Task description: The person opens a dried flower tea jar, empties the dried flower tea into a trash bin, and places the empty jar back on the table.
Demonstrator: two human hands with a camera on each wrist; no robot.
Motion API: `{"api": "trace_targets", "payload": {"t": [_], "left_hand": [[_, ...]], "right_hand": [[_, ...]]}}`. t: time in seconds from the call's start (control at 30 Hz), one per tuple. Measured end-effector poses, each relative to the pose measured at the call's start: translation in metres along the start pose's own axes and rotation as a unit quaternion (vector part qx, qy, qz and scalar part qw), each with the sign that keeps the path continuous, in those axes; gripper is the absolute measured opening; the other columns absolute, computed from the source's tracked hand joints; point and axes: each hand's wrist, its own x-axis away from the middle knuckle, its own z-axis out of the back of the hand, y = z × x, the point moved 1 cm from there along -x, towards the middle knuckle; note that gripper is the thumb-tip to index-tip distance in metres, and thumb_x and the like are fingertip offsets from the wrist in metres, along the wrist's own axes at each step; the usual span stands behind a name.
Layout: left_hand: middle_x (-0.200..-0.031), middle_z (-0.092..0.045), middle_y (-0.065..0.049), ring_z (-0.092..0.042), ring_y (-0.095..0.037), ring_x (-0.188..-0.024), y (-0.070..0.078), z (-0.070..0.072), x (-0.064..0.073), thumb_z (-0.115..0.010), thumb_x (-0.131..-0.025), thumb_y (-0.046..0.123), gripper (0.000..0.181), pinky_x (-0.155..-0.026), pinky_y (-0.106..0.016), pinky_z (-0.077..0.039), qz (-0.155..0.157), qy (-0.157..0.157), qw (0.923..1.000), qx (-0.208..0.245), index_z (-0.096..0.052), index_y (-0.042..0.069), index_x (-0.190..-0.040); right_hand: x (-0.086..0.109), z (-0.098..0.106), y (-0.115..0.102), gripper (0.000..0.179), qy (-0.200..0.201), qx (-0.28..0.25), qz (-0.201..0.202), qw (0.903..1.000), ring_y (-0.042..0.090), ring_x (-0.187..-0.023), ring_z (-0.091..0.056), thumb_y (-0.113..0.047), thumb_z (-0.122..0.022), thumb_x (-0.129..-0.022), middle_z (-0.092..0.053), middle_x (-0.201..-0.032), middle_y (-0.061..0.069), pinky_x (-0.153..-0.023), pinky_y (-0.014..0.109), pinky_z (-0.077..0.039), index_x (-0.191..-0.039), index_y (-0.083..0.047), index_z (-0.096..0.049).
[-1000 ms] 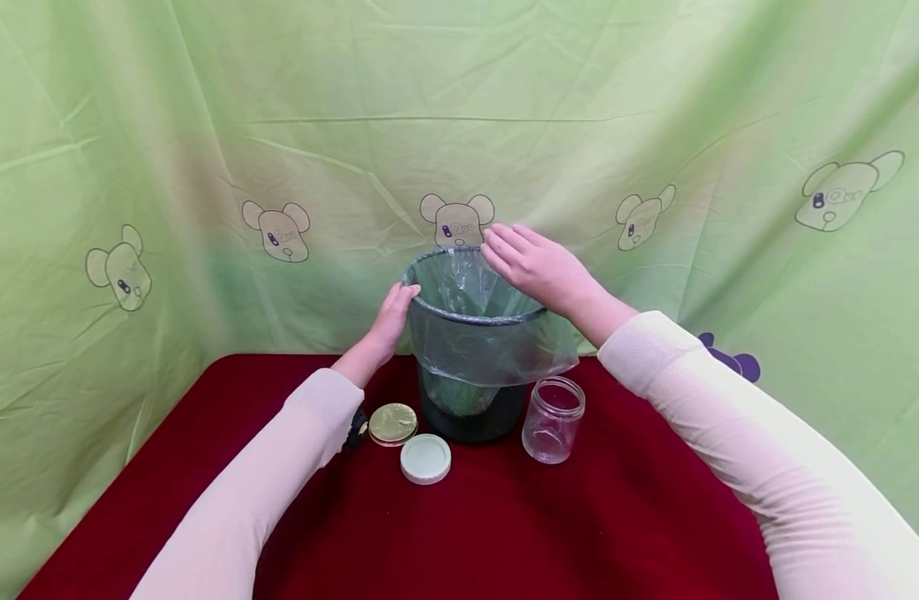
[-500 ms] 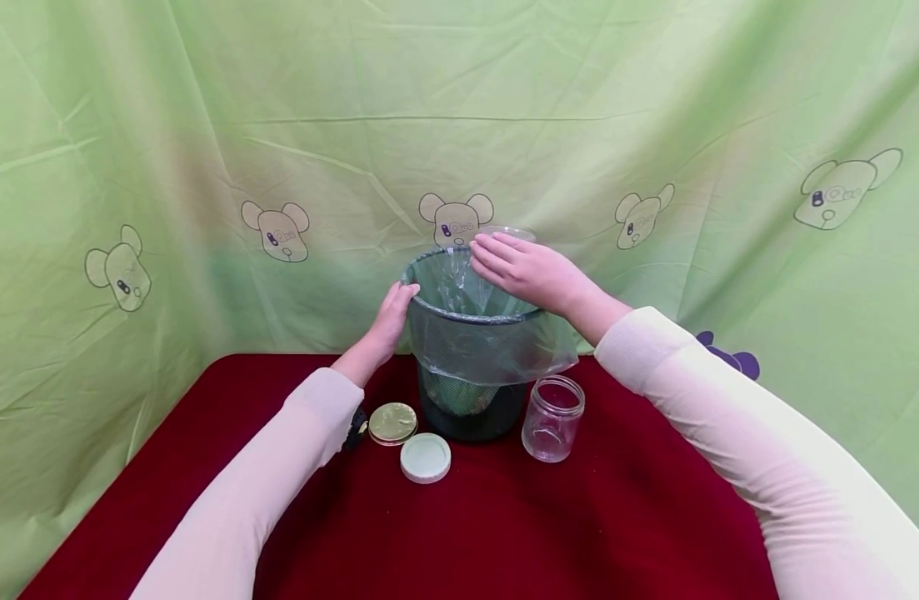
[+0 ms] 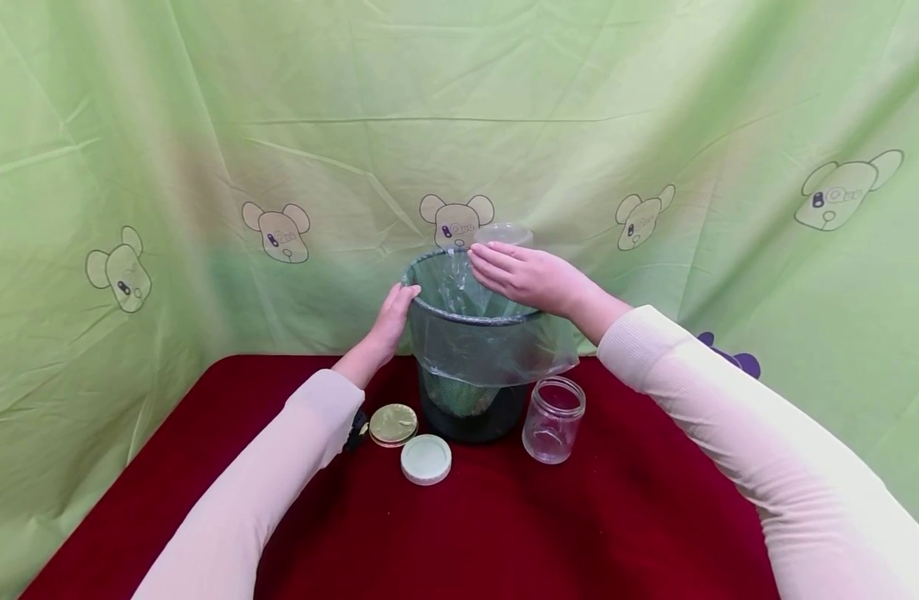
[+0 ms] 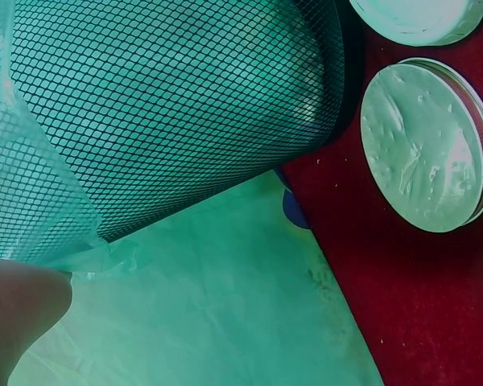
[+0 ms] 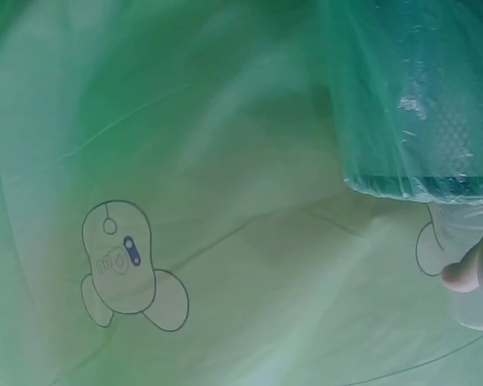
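A mesh wastebasket [image 3: 474, 417] with a clear plastic liner [image 3: 496, 354] folded over its rim stands on the table. My left hand [image 3: 390, 323] grips the rim on its left side, thumb on the edge. Above the right part of the opening, my right hand [image 3: 530, 275] holds a clear cup-like container [image 3: 507, 234], partly hidden behind the fingers. In the right wrist view, the fingers [image 5: 467, 273] lie against this see-through container [image 5: 472, 310]. A glass jar [image 3: 553, 421] without a lid stands upright right of the wastebasket.
A gold-coloured lid [image 3: 393, 423] and a white lid [image 3: 426, 458] lie in front of the wastebasket on the red tablecloth [image 3: 504, 533]. A green curtain [image 3: 354, 125] with printed mouse heads hangs behind the table.
My right hand has shifted slightly left and down over the opening. The clear container, out of sight at first, now shows behind its fingers. The left hand has stayed in place.
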Motion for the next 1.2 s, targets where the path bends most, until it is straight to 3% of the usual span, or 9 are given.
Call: {"api": "trace_targets", "payload": {"t": [0.13, 0.27, 0.43, 0.67, 0.8, 0.9, 1.0, 1.2], "left_hand": [[-0.135, -0.042, -0.02, -0.039, -0.027, -0.123, 0.0002, 0.0002, 0.0007, -0.045, -0.092, 0.029, 0.057, -0.109, -0.04, -0.026, -0.002, -0.001, 1.0, -0.003, -0.04, -0.005, -0.137], [-0.134, -0.043, -0.019, -0.039, -0.027, -0.122, 0.0001, 0.0001, 0.0007, -0.046, -0.092, 0.029, 0.057, -0.108, -0.04, -0.026, 0.0, 0.001, 1.0, -0.003, -0.04, -0.005, -0.137], [-0.132, -0.044, -0.02, -0.041, -0.026, -0.12, 0.0003, -0.0006, 0.0008, -0.046, -0.092, 0.029, 0.056, -0.108, -0.039, -0.027, -0.001, 0.003, 1.0, 0.0, -0.041, -0.005, -0.136], [-0.134, -0.043, -0.021, -0.04, -0.027, -0.121, 0.0018, -0.0007, 0.0013, -0.045, -0.093, 0.028, 0.055, -0.108, -0.04, -0.026, -0.001, 0.0, 1.0, -0.003, -0.041, -0.006, -0.136], [-0.134, -0.043, -0.021, -0.039, -0.027, -0.121, 0.0018, -0.001, 0.0013, -0.045, -0.092, 0.028, 0.056, -0.109, -0.04, -0.026, -0.002, 0.0, 1.0, -0.004, -0.04, -0.006, -0.136], [-0.133, -0.043, -0.021, -0.04, -0.027, -0.12, 0.0019, -0.0012, 0.0014, -0.045, -0.092, 0.028, 0.055, -0.108, -0.04, -0.026, -0.002, 0.0, 1.0, -0.003, -0.04, -0.007, -0.135], [-0.132, -0.043, -0.022, -0.04, -0.027, -0.119, 0.0022, -0.0013, 0.0014, -0.044, -0.092, 0.028, 0.055, -0.108, -0.04, -0.026, -0.002, -0.001, 1.0, -0.002, -0.04, -0.007, -0.135], [-0.134, -0.042, -0.022, -0.039, -0.028, -0.121, 0.0025, -0.0014, 0.0013, -0.044, -0.092, 0.028, 0.056, -0.109, -0.041, -0.026, 0.0, 0.001, 1.0, -0.007, -0.04, -0.007, -0.135]], "right_hand": [[0.001, -0.0017, -0.0009, 0.048, 0.004, 0.009, -0.002, 1.0, 0.027, -0.133, -0.042, 0.011, -0.023, -0.1, -0.051, -0.139, 0.016, -0.113, 0.039, -0.023, -0.132, -0.002, -0.056], [0.0019, -0.002, -0.0021, 0.056, -0.005, 0.024, 0.001, 0.9997, 0.026, -0.134, -0.041, 0.023, -0.042, -0.086, -0.05, -0.14, 0.015, -0.114, 0.038, -0.022, -0.133, -0.003, -0.055], [0.0028, -0.0003, -0.0026, 0.077, -0.033, 0.046, 0.005, 0.9984, 0.025, -0.136, -0.039, 0.024, -0.068, -0.067, -0.047, -0.143, 0.014, -0.114, 0.038, -0.02, -0.137, -0.004, -0.051], [0.0022, -0.0007, -0.0007, 0.081, -0.033, 0.052, 0.009, 0.998, 0.025, -0.136, -0.039, 0.024, -0.071, -0.063, -0.047, -0.143, 0.014, -0.114, 0.038, -0.02, -0.136, -0.004, -0.052], [0.0029, -0.0003, 0.0008, 0.067, -0.017, 0.031, 0.003, 0.9994, 0.025, -0.135, -0.04, 0.024, -0.058, -0.074, -0.048, -0.142, 0.015, -0.114, 0.038, -0.021, -0.135, -0.003, -0.053], [0.0027, -0.0012, 0.0014, 0.05, 0.005, 0.011, -0.005, 0.9999, 0.026, -0.134, -0.041, 0.018, -0.037, -0.091, -0.049, -0.141, 0.016, -0.114, 0.039, -0.022, -0.133, -0.002, -0.055], [0.0022, -0.0022, 0.0018, 0.05, 0.026, 0.0, -0.013, 0.9996, 0.027, -0.133, -0.042, 0.009, -0.018, -0.1, -0.05, -0.139, 0.017, -0.113, 0.039, -0.023, -0.131, 0.0, -0.056], [0.0028, -0.0011, 0.0014, 0.048, 0.044, -0.025, -0.032, 0.9982, 0.029, -0.132, -0.043, 0.006, -0.017, -0.102, -0.051, -0.138, 0.018, -0.113, 0.04, -0.023, -0.132, 0.001, -0.055]]}}
